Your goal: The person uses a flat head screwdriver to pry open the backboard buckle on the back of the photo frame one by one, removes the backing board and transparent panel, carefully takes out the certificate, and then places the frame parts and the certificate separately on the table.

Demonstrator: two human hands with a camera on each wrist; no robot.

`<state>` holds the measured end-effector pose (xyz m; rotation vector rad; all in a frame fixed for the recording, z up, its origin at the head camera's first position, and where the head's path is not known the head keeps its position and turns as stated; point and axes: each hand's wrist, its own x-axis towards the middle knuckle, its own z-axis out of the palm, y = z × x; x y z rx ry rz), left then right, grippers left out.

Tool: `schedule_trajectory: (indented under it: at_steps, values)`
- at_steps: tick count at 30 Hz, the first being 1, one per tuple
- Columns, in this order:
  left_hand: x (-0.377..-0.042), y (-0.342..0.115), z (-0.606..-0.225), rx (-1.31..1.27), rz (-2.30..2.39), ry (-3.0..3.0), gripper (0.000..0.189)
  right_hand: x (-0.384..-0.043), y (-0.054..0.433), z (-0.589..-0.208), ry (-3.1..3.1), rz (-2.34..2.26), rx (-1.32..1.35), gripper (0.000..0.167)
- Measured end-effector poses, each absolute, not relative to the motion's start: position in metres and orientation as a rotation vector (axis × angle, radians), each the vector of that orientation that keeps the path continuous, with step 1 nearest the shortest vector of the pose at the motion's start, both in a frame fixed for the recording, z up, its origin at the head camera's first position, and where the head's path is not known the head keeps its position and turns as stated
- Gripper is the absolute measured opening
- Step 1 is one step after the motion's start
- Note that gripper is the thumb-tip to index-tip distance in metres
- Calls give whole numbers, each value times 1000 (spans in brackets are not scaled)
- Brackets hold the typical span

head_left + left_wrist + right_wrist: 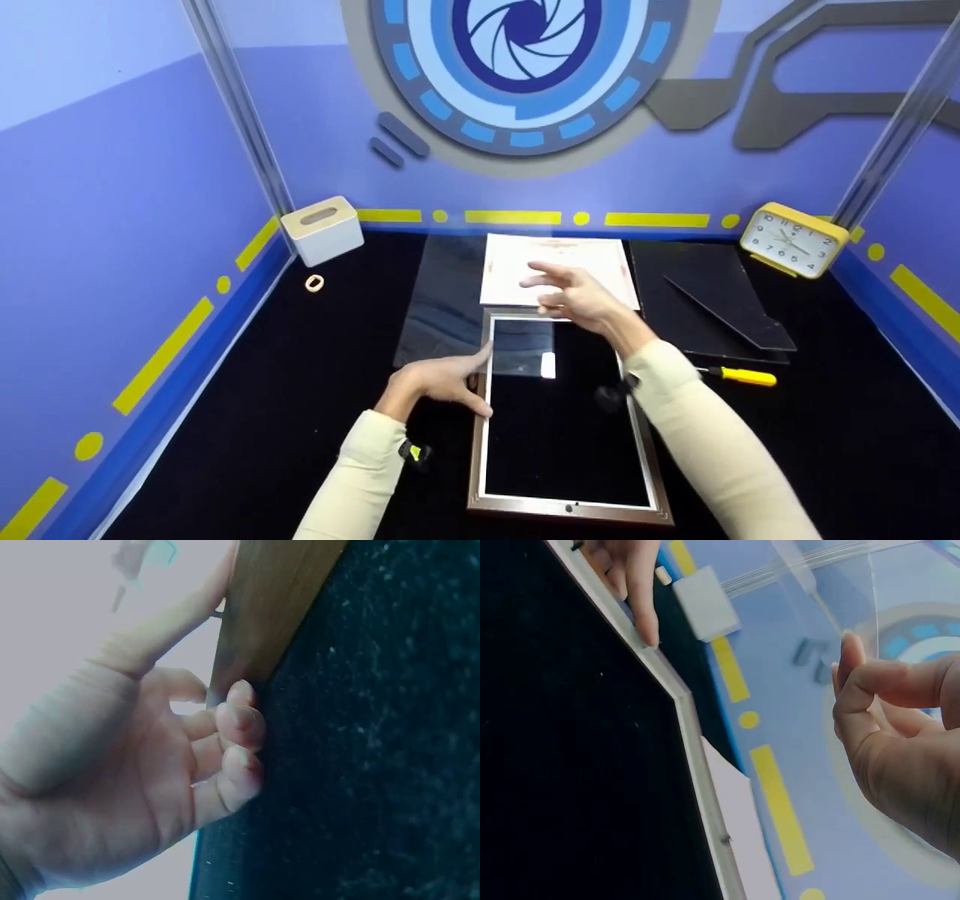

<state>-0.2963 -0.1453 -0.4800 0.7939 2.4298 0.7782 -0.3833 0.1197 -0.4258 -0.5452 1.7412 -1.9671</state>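
A picture frame (478,450) with a brown outer edge and pale inner rim lies in front of me, black showing inside it. My left hand (442,379) holds its left side, thumb over the rim; in the left wrist view the fingers (241,724) curl against the wooden side (274,607). Above the frame's far end is my right hand (581,296). Its thumb and fingers (853,652) pinch a clear sheet (855,585) by the edge. That sheet (517,352) overlaps the frame's upper left in the head view, with a bright reflection on it.
Beyond the frame lies a white printed paper (555,255). To its right are a black backing board (675,262) with a stand flap (727,315) and a yellow-handled screwdriver (748,376). A tissue box (326,232), small pale ring (314,283) and yellow clock (795,240) stand farther out.
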Motion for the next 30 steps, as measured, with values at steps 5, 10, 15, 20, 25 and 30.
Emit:
schedule_trajectory:
  at_steps: [5,10,15,20,25,30]
  values:
    - [-291,-143,-470,819,631,2485,113,-417,68,-435,1776,-1961,-507,69]
    - [-282,-137,-461,677,552,2501,110,-439,22,-444,1779,-1913,-457,70]
    - [-279,-132,-457,550,571,2449,109,-453,-5,-454,1809,-1864,-382,69]
    - [-279,-129,-456,619,419,2445,125,-455,-10,-471,1932,-1771,-329,66]
    - [-279,-130,-457,679,380,2440,129,-451,-25,-483,2354,-1572,-441,54]
    - [-280,-131,-458,658,402,2442,128,-443,-42,-485,2855,-1082,-577,36]
